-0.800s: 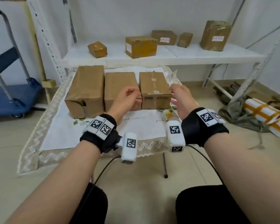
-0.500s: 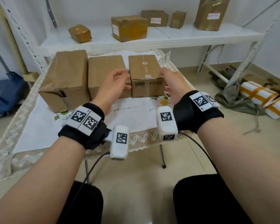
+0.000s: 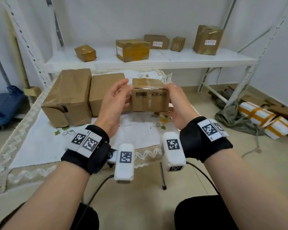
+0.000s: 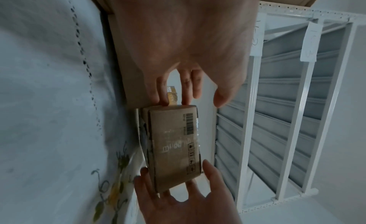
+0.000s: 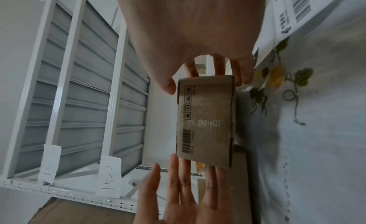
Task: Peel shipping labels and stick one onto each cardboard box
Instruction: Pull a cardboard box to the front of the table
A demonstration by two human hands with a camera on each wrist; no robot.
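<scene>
A small brown cardboard box with a printed barcode hangs just above the table, held between both hands. My left hand presses its left end with fairly straight fingers, the thumb standing apart. My right hand grips the right end, thumb on the front face and fingers behind. I see no shipping label on the box's faces that show. A white sheet of labels lies on the cloth by the right hand. On the table's left stand a larger box and a middle box.
The table carries a white embroidered cloth with a lace edge. Behind it a white shelf holds several boxes, some with white labels. A blue cart stands at left. Wrapped parcels lie on the floor at right.
Both hands have closed on the small box and raised it off the cloth toward me. The two other boxes have stayed in place.
</scene>
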